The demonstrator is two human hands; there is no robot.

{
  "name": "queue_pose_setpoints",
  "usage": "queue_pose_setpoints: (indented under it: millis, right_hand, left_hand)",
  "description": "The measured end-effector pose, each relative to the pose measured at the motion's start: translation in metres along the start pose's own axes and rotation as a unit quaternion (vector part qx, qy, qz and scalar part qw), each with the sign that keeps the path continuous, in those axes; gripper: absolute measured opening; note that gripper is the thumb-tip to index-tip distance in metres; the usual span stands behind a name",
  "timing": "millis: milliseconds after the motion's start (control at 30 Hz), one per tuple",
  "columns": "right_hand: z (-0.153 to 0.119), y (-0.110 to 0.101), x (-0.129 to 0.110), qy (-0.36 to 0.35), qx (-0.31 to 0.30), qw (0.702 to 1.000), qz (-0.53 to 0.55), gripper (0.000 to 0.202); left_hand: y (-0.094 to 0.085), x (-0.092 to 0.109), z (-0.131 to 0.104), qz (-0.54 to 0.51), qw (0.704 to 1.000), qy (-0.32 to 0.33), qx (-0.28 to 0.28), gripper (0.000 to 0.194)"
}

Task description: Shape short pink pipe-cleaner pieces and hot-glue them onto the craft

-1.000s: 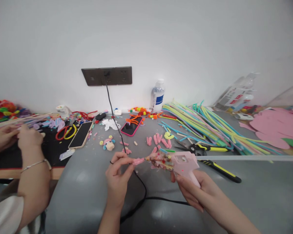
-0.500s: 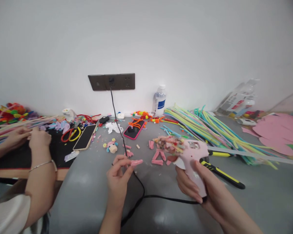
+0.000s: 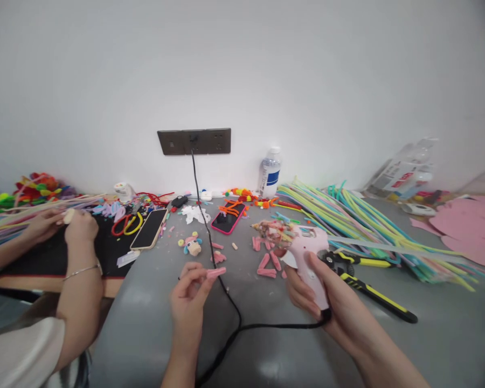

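Note:
Between thumb and fingertips, my left hand [image 3: 191, 291] pinches a short pink pipe cleaner piece [image 3: 216, 272]. My right hand [image 3: 319, 285] is wrapped round the grip of a pale pink hot glue gun [image 3: 309, 253], whose nozzle end, crusted with coloured scraps, points left. A clear glue stick [image 3: 372, 245] juts out of its back. Folded pink pieces [image 3: 267, 264] lie on the grey table just left of the gun. Beyond my left hand sits a small animal head [image 3: 192, 244] with blue ears and a pink top.
The gun's black cord [image 3: 230, 302] crosses the table to a wall socket [image 3: 194, 141]. Yellow-black pliers [image 3: 372, 291] lie right of the gun, by bundled pipe cleaners [image 3: 347, 231]. Behind are a phone [image 3: 228, 220] and a bottle [image 3: 270, 172]. At left, another person's hands [image 3: 81, 226] work near scissors [image 3: 127, 223].
The view has shifted a little, so the background sits farther right and lower. My right hand with the glue gun has come slightly left, nearer my left hand. Both grips are unchanged.

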State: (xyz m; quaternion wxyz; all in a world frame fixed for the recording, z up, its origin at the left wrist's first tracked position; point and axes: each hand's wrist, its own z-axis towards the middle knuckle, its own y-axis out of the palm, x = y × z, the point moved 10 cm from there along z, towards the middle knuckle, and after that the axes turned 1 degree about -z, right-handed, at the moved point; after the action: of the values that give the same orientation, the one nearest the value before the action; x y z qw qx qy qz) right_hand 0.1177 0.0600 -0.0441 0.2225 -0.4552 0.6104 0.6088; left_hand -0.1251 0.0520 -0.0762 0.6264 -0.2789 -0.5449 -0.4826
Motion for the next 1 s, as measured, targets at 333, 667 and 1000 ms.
queue_pose_setpoints:
  millis: [333,667,1000]
  right_hand:
    - [0.022,0.019,0.005,0.026,-0.039,0.999,0.009,0.039]
    - [0.026,-0.005,0.008,-0.05,0.042,0.977,-0.205,0.054]
    - [0.079,0.095,-0.008,-0.131,-0.084,0.888,-0.434,0.04]
  left_hand:
    - [-0.007,0.005,-0.001,0.004,1.0,-0.023,0.013,0.027]
    - [-0.006,-0.001,-0.005,-0.004,1.0,-0.029,0.01,0.021]
    - [-0.08,0.036,-0.02,-0.015,0.991,-0.029,0.132,0.033]
